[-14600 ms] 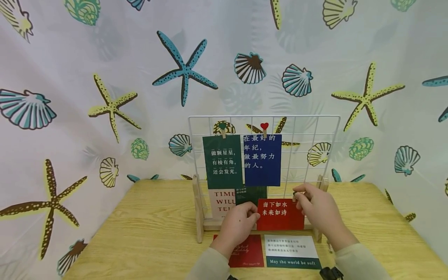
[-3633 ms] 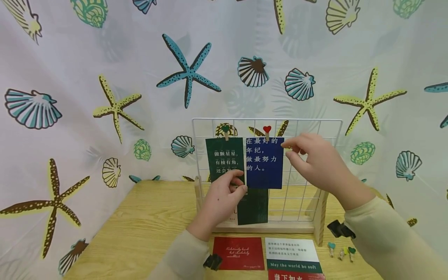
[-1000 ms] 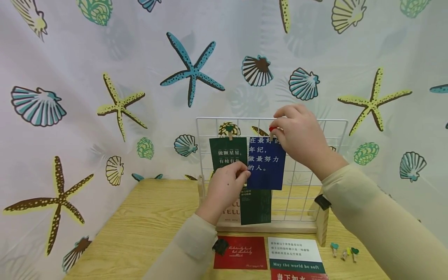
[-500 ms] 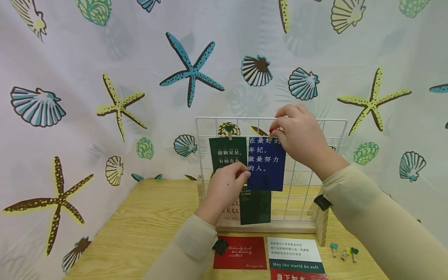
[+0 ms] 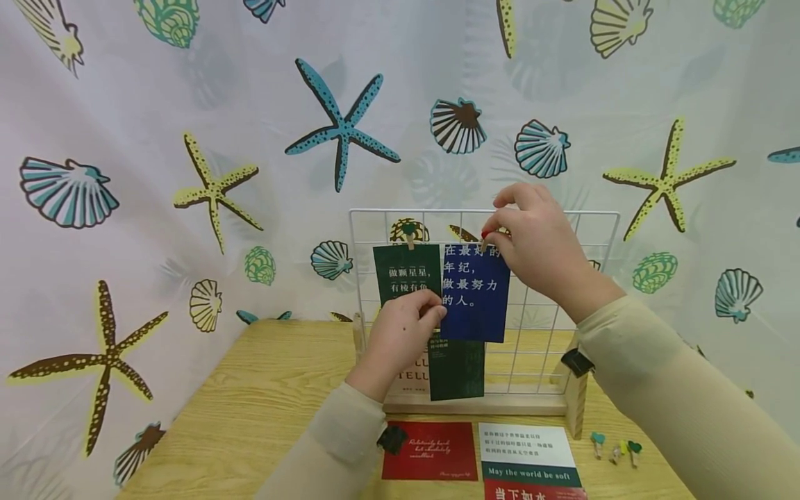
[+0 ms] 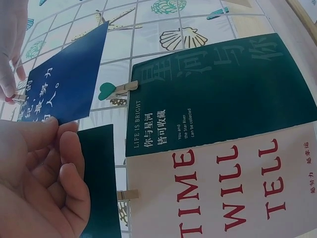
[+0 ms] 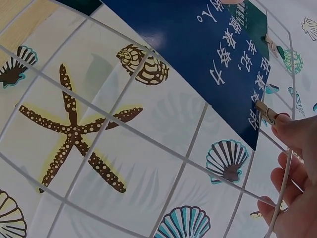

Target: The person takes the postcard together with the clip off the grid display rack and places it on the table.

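In the head view, the right hand (image 5: 540, 246) covers most of the small wooden clip with a red heart (image 5: 484, 235) and the top right corner of the dark blue card with white characters (image 5: 475, 295). The left hand (image 5: 400, 337) hides the lower part of the dark green card with white characters (image 5: 406, 271). The white card with red letters (image 5: 414, 375) shows only partly. The red card with white characters (image 5: 534, 493) is cut off by the bottom edge. The tiny heart-topped clips (image 5: 615, 450) on the wooden surface (image 5: 262, 417) are too small to tell apart.
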`<act>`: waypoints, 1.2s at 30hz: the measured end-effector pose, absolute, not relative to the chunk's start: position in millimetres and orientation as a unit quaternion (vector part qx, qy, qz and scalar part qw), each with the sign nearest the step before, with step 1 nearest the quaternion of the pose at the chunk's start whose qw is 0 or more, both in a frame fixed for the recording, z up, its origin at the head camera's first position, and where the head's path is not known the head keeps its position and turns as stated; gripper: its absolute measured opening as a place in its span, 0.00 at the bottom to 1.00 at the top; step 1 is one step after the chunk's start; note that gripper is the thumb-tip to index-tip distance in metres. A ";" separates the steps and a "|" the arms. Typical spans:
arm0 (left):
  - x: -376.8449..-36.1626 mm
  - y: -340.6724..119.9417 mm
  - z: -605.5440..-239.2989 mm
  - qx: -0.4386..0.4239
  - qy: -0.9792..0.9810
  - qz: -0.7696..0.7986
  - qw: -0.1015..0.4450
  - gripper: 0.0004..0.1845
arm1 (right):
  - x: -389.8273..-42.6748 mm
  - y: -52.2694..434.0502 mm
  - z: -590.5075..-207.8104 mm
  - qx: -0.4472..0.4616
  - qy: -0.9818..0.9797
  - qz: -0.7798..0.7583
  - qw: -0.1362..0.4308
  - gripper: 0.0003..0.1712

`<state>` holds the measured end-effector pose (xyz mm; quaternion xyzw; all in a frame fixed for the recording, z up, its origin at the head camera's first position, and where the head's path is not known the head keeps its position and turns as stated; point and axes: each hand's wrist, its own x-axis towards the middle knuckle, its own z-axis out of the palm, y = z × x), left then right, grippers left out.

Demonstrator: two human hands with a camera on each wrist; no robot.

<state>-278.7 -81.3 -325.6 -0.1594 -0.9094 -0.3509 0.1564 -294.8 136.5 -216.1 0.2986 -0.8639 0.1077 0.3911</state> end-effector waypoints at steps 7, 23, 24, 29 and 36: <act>-278.0 -82.6 -324.1 -0.164 -0.908 -0.350 0.158 0.07 | -293.4 137.1 -214.9 0.297 -0.864 0.124 0.387 0.03; -271.3 -86.5 -321.9 -0.172 -0.911 -0.337 0.162 0.07 | -288.2 137.8 -212.5 0.294 -0.866 0.123 0.385 0.04; -271.5 -86.7 -322.1 -0.173 -0.912 -0.336 0.161 0.07 | -288.3 138.2 -212.5 0.296 -0.864 0.124 0.388 0.04; -271.4 -87.0 -323.4 -0.173 -0.912 -0.336 0.159 0.06 | -286.9 140.7 -212.6 0.299 -0.853 0.124 0.411 0.04; -269.9 -89.6 -323.8 -0.171 -0.912 -0.339 0.157 0.06 | -281.4 142.9 -212.4 0.295 -0.851 0.125 0.417 0.04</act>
